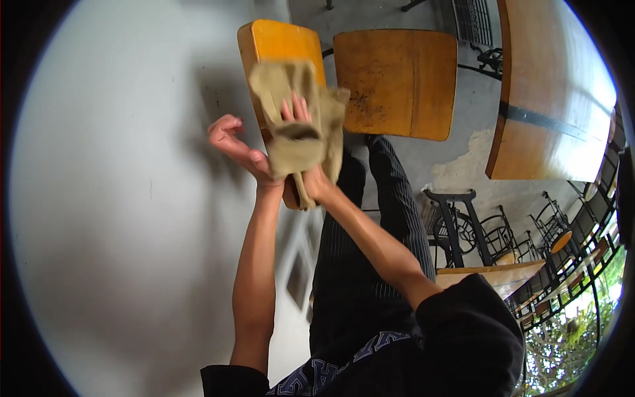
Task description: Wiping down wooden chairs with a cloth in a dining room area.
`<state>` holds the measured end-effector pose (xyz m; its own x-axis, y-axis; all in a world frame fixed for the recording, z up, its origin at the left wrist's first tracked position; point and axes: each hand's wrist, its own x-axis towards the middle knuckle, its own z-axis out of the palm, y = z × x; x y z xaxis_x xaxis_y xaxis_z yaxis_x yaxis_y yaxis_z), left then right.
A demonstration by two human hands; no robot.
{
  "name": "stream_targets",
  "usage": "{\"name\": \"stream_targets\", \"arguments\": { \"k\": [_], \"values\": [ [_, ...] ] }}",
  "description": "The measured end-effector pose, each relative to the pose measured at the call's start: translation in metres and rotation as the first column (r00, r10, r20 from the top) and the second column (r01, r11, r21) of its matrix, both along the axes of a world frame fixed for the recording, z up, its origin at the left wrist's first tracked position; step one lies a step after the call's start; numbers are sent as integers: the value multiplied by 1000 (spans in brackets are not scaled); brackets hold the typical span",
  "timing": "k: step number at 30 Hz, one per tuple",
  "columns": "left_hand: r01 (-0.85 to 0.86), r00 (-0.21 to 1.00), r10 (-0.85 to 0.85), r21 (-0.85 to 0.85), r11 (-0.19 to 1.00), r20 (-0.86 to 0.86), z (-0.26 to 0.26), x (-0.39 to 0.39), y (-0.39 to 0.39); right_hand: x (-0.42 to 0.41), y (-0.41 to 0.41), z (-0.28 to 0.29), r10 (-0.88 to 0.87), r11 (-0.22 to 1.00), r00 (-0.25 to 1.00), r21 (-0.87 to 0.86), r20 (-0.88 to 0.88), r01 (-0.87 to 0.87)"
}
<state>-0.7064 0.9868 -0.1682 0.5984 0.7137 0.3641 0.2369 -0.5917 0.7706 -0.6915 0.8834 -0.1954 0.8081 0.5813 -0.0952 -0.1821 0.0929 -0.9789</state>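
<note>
A tan cloth (297, 156), blurred and folded, hangs in front of the wooden chair backrest (287, 39). My right hand (313, 181) is wrapped in it. A fold covers the palm, and a few fingertips show above that fold against more of the cloth. To the left, beside the grey-white wall, my left hand (235, 146) has its fingers bent and apart with nothing in them. Its wrist meets the cloth's lower left edge. The wooden chair seat (397, 84), with dark scuffs on its surface, lies right of the cloth.
The pale wall (114, 173) runs close along my left side. A wooden table (550, 89) with a dark band stands at the right. Black metal table legs (454, 228) and several chairs are farther off. My legs (392, 173) in striped trousers are beside the seat.
</note>
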Motion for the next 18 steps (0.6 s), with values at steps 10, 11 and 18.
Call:
{"name": "stream_targets", "arguments": {
  "k": [10, 11, 18],
  "values": [
    [-24, 1000, 24, -7, 1000, -17, 8, 6, -3, 114, 88, -178, -329, 908, 859, -381, -393, 173],
    [-10, 1000, 10, -29, 1000, 15, 7, 12, -7, 150, 86, -202, -305, 909, 836, -401, -455, 114],
    [-19, 996, 27, -104, 994, 80, 2, 13, -15, 24, 11, -204, -53, 992, 689, 41, -723, 119]
  ]
}}
